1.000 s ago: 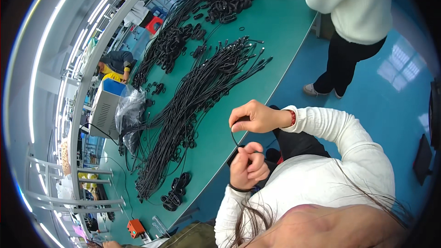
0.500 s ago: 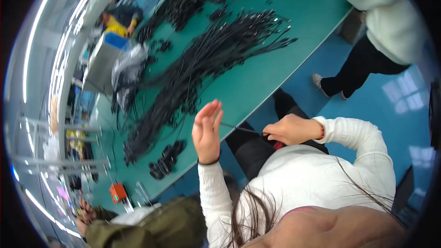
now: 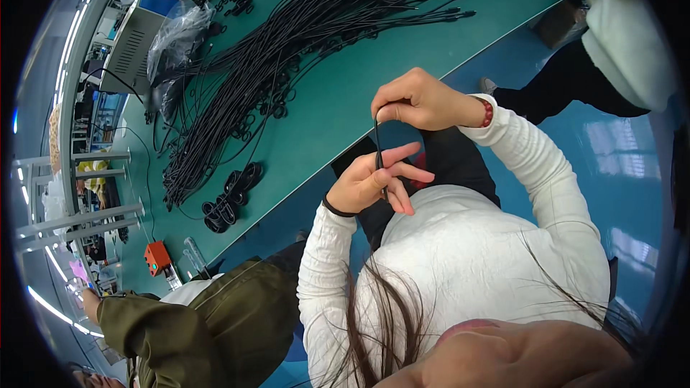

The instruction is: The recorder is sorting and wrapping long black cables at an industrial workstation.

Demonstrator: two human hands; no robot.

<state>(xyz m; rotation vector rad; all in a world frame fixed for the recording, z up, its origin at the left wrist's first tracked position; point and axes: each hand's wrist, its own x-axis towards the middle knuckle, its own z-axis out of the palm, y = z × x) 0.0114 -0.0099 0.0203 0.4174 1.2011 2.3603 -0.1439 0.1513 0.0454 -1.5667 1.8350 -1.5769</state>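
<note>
A thin black cable (image 3: 379,142) runs between my two hands, just off the table's near edge. My right hand (image 3: 420,103) pinches it between thumb and forefinger, above and to the right of the left one. It passes down across the fingers of my left hand (image 3: 377,181), whose thumb lies against it while the other fingers are partly stretched and spread. The cable's far end is hidden. On the green table (image 3: 338,118) ahead lies a long pile of loose black cables (image 3: 269,50), with light connector tips at the far right end.
Several coiled cables (image 3: 231,197) lie near the table's front edge. An orange device (image 3: 157,259) sits at the left end. Beyond the pile are a clear plastic bag (image 3: 175,39) and a grey box (image 3: 129,42). A co-worker in olive (image 3: 208,323) sits left; another person (image 3: 625,36) stands right.
My right hand has risen toward the table with the cable. My left hand has turned from upright to sideways and come closer to the right one, the cable now across its fingers.
</note>
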